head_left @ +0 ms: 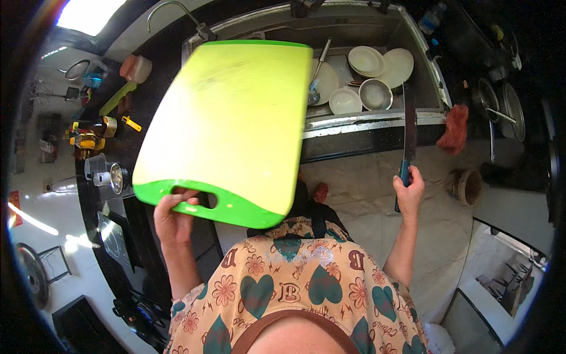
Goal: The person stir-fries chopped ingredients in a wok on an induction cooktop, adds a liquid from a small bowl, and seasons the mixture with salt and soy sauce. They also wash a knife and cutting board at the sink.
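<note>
My left hand (175, 219), hooked through the slot, grips the green board (223, 118), which is raised before me and hides part of the sink (354, 122). My right hand (410, 192) is closed around the handle of the knife (410, 133), blade pointing away from me; beyond, right of the board, white dishes (365, 60) and a metal bowl (375, 92) lie in the sink.

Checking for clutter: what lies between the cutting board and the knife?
Between board and knife, the head view shows white dishes, a metal bowl and a long-handled utensil, all in the sink.
</note>
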A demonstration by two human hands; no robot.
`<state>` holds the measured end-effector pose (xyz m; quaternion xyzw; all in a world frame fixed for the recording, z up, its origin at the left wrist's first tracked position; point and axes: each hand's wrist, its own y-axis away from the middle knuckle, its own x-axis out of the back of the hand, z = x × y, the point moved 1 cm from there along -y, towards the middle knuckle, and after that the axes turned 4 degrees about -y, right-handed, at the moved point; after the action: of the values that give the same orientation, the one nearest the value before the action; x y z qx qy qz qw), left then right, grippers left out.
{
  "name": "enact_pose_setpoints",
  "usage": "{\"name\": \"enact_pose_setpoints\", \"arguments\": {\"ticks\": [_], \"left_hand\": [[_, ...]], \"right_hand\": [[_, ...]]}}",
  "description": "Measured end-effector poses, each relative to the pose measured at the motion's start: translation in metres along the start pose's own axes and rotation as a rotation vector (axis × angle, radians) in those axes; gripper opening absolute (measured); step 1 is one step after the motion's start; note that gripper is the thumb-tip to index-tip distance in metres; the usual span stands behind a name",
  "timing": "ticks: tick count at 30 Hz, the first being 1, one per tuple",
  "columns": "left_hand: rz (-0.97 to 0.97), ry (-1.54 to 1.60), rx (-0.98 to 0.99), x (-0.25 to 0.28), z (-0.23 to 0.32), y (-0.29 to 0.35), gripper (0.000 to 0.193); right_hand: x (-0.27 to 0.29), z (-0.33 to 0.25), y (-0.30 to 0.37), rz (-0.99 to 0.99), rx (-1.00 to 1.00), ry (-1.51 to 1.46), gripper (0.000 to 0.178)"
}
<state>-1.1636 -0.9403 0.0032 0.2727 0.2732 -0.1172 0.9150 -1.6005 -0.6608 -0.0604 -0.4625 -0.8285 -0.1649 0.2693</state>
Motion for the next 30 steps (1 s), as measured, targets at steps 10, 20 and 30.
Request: {"name": "enact_pose_setpoints", "arguments": {"ticks": [10, 20, 30], "left_hand": [[-0.361, 0.048, 0.383, -0.149, -0.094, -0.110, 0.043], [-0.277, 0.051, 0.381, -0.199, -0.203, -0.168, 0.030], [-0.202, 0.077, 0.726, -0.210, -0.261, -0.149, 0.035]], "right_hand": [[0.035, -0.049, -0.047, 0.131, 0.160, 0.248, 0.035], [0.010, -0.090, -0.122, -0.113, 0.155, 0.515, 0.034], [-0.065, -0.083, -0.266, -0.511, 0.274, 0.666, 0.039]]}}
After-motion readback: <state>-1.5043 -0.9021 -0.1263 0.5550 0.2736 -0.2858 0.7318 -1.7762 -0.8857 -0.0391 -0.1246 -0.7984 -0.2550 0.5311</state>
